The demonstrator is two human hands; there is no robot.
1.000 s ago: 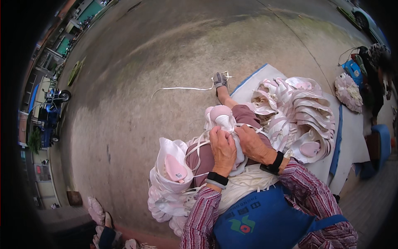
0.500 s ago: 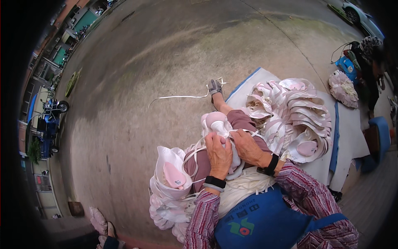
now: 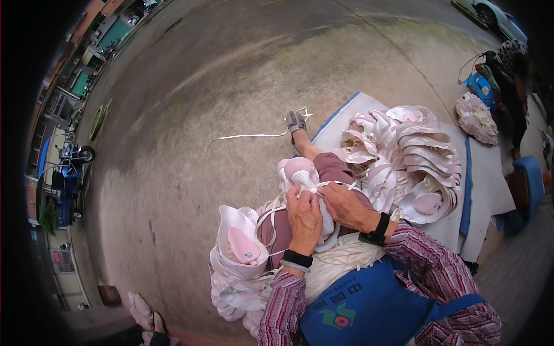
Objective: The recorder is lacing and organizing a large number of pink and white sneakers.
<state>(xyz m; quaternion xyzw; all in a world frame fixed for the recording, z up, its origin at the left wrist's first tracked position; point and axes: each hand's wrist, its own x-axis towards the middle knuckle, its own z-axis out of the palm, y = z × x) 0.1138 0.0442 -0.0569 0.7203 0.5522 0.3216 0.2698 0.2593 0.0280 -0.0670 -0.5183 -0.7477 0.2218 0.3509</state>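
Note:
A pink and white shoe upper (image 3: 301,170) lies across my lap, its toe pointing away from me. My left hand (image 3: 304,222) is closed over its left side, thumb and fingers pinching near the lacing edge. At the right edge my right hand (image 3: 348,206) pinches a white shoelace (image 3: 345,184), with the fingertips of both hands almost meeting. Another length of white lace loops down left of my left hand. The exact spot under my fingertips is hidden. A bundle of cream laces (image 3: 334,271) rests on my lap against the blue apron (image 3: 358,305).
Stacked pink and white uppers (image 3: 430,153) lie on a pale board (image 3: 369,106) to the right. More nested uppers (image 3: 234,254) sit by my left knee. One lace trails over the concrete near my sandalled foot (image 3: 296,121). A blue chair (image 3: 530,187) stands far right.
Both hands stay at the shoe upper, with only slight finger movement. The whole view has shifted a little; nothing has been let go.

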